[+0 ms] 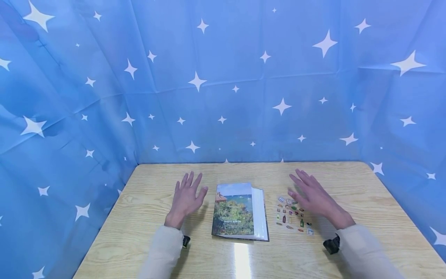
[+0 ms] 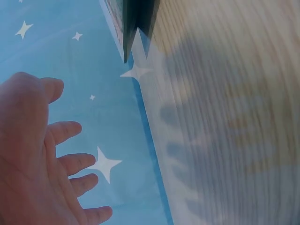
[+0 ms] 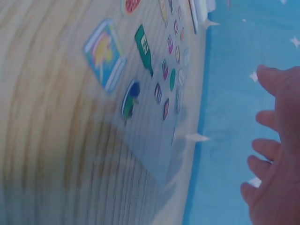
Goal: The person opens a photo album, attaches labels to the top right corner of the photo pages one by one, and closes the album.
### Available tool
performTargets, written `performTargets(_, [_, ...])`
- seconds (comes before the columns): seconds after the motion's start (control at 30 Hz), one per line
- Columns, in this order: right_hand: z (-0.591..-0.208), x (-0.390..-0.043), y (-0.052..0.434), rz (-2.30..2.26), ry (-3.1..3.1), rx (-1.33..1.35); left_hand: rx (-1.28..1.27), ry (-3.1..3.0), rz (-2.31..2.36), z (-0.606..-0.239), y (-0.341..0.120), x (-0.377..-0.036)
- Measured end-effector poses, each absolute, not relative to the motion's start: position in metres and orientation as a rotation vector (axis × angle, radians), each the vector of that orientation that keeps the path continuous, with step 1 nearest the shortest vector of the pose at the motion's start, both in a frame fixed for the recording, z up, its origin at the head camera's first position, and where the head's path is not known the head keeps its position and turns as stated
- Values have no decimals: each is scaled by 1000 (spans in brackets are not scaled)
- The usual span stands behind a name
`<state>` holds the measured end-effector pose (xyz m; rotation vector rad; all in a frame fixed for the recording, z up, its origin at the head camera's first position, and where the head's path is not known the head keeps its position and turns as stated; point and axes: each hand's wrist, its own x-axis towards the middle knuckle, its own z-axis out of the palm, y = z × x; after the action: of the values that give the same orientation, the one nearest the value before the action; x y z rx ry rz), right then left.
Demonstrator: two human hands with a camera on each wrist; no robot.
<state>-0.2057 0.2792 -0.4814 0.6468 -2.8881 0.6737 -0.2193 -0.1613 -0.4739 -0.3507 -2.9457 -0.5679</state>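
Both hands hover over a wooden table with fingers spread, holding nothing. In the head view my left hand (image 1: 186, 198) is to the left of a photo album (image 1: 234, 211), whose cover shows a seaside garden. White page edges (image 1: 259, 213) stick out along its right side. My right hand (image 1: 315, 197) is at the right, over the upper corner of a transparent sticker sheet (image 1: 290, 215) printed with small bottles, food and other pictures. In the right wrist view, a green bottle sticker (image 3: 144, 49) and a blue-edged square sticker (image 3: 105, 54) show clearly on the sheet.
The pale wood-grain table (image 1: 139, 232) ends at the back against a blue curtain (image 1: 223, 116) with white stars, which also hangs along both sides. Dark wrist devices (image 1: 331, 245) show at the sleeve cuffs. A bright light reflection lies on the table in front of the album.
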Motion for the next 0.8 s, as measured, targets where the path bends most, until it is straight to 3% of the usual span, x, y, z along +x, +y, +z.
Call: performTargets(0.8, [-489, -205, 247, 724, -2917, 744, -421, -2980, -644, -482, -128, -214])
